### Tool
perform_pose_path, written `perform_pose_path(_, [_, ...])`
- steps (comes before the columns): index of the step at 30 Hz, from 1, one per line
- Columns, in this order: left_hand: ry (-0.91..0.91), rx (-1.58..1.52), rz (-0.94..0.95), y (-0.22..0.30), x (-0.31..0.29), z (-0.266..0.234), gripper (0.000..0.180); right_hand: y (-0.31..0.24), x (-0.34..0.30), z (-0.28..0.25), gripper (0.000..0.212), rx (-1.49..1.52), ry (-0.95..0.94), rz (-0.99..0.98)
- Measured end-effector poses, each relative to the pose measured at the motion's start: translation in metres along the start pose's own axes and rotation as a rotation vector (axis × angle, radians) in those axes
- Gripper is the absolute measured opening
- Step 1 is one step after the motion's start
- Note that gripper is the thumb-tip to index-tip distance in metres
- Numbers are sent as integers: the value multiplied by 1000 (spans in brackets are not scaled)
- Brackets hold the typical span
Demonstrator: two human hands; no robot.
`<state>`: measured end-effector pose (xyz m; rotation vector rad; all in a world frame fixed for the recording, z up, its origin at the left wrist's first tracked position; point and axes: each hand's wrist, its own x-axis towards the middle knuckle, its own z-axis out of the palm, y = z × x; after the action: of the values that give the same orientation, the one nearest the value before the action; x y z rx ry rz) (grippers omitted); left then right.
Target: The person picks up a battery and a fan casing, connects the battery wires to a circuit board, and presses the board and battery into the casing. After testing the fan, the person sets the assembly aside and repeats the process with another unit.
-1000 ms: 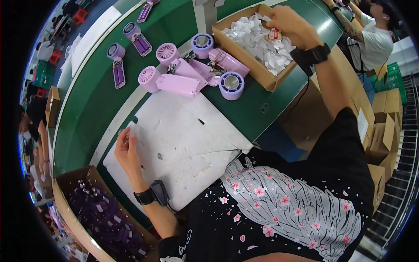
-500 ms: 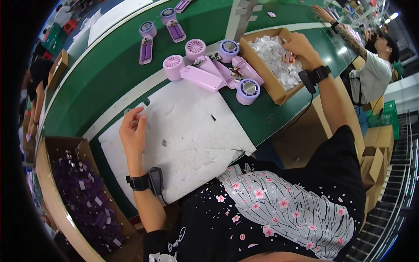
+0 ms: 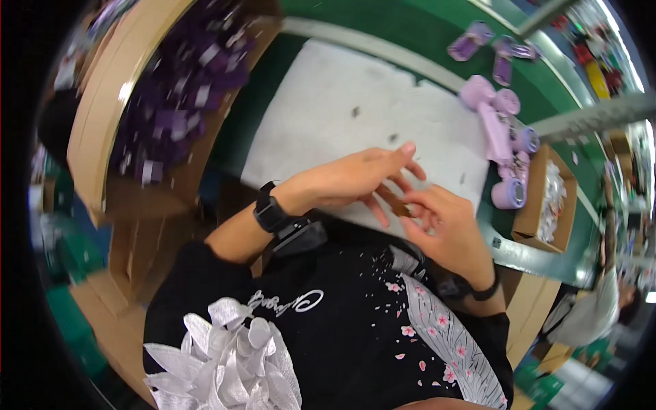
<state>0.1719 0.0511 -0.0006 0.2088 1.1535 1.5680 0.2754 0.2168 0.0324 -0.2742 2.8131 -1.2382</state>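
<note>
My left hand (image 3: 365, 176) and my right hand (image 3: 444, 225) are close together above the near edge of a white foam board (image 3: 342, 116). Between them is a small, flat orange-brown piece (image 3: 395, 200), blurred, its exact kind unclear. My right fingertips are pinched on its lower end. The fingers of my left hand are spread around its upper end; whether they touch it cannot be made out. Beyond the board's right edge lie lilac handheld fans (image 3: 497, 133) with round heads, some with their casings open.
On the left stands a large cardboard box (image 3: 147, 198) of dark purple parts (image 3: 179, 113). A smaller cardboard box (image 3: 525, 217) of white pieces (image 3: 552, 198) sits to the right. More purple fans (image 3: 471, 42) lie farther back on the green table. A person (image 3: 584, 311) is at the far right.
My right hand has left the box of white pieces and come to my left hand, bringing the orange-brown piece. My left hand has moved toward the near edge. The view has swung leftward.
</note>
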Motion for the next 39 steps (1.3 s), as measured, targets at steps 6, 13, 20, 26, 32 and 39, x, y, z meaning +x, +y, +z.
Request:
perform_pose_path(6, [219,-282,109,-108,-70,-44,46,-18,21,36,25,5,-310,-105])
perform_pose_path(13, [718,-983,533,-262,-50,-133,22,10,31,11,19,47,-251,64])
perform_pose_path(20, [1024,-1196,905,-270,-1,-265,17,44,48,29,13,87,-228,171])
perform_pose_path(26, [864,-877,849,-80,29,-266,18,85,48,31,11,144,74,272])
perform_pose_path(32, [897,-508,739,-62,27,-328,20,59,28,65,8,107,59,130])
perform_pose_path(39, [738,-240,571,-94,100,-331,22,49,19,78,4,29,122,64])
